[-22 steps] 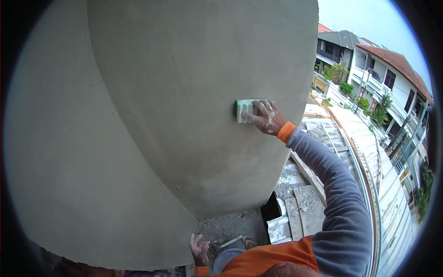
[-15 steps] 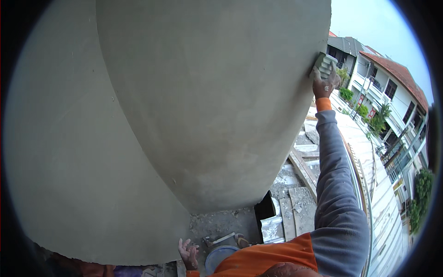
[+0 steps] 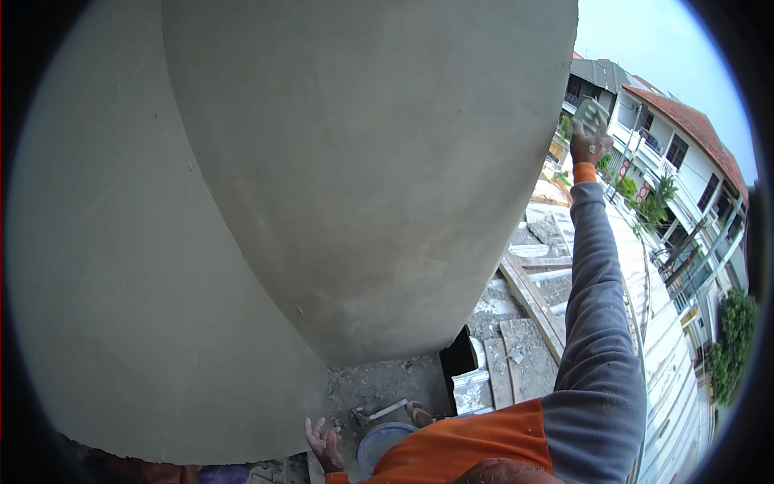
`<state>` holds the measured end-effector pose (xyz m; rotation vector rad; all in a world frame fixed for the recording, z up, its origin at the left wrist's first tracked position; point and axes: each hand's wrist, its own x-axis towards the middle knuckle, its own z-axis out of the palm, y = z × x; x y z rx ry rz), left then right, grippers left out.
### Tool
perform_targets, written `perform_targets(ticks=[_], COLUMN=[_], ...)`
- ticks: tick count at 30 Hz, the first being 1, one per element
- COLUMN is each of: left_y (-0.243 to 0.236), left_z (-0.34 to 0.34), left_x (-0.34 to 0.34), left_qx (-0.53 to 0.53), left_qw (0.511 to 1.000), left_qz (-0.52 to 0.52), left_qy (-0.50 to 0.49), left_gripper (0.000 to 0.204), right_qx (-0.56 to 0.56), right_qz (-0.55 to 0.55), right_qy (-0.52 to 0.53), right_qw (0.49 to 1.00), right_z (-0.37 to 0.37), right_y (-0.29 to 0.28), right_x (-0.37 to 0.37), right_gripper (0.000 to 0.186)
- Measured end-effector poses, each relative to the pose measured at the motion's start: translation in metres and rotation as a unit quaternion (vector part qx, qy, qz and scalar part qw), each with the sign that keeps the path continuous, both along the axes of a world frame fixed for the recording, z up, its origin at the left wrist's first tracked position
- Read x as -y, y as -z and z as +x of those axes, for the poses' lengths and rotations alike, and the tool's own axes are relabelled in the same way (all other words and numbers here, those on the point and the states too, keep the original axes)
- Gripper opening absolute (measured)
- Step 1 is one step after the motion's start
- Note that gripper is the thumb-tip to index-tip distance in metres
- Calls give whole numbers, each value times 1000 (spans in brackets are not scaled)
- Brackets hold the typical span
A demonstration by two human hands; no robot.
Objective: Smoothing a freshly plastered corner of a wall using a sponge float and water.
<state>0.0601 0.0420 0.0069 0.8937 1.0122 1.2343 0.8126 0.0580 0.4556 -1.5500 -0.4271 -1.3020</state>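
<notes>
At the end of my outstretched right arm, my right hand (image 3: 592,147) grips a grey-green ridged block (image 3: 590,115), its fingers closed over it. The block is just off the right edge of a smooth grey plastered wall (image 3: 363,185), with a gap between them. Another plastered wall face (image 3: 113,250) meets this one at a corner on the left. Low down, my left hand (image 3: 324,444) holds nothing; its whitish, dusty fingers are spread and partly curled near the bottom of the left wall face.
Below me a round bucket with a blue rim (image 3: 363,452) stands beside a white-handled tool (image 3: 385,413) and a sandalled foot (image 3: 419,414). Planks (image 3: 534,302) and rubble lie on a roof at right. Beyond are a pale corrugated roof (image 3: 677,387) and houses (image 3: 681,145).
My right hand has moved right, taking the ridged block off the wall's edge. The left hand has stayed low and open, and the view has shifted slightly.
</notes>
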Motion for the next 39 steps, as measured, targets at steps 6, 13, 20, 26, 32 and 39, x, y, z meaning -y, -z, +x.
perform_targets(ticks=[6,13,20,26,32,39], left_y=[-5,-17,-10,-18,-4,-6], left_z=[2,24,32,31,31,33], left_x=[-5,-17,-19,-26,-11,-15], left_qx=[-23,-4,-3,-2,-8,20], left_qw=[999,999,996,997,998,996], left_qz=[-13,5,2,21,6,13], left_qy=[31,31,93,76,63,86], left_gripper=[104,103,104,104,102,100], right_qx=[226,162,236,145,142,139], right_qz=[-125,-152,-187,-150,-364,-154], right_qy=[-47,-57,-92,-44,-118,-72], right_qw=[965,973,949,977,913,976], right_z=[-15,-77,-106,-78,-118,-100], right_y=[-144,21,9,-115,127,-67], right_x=[-23,-49,-16,-43,-36,-42], right_gripper=[68,74,77,82,88,86])
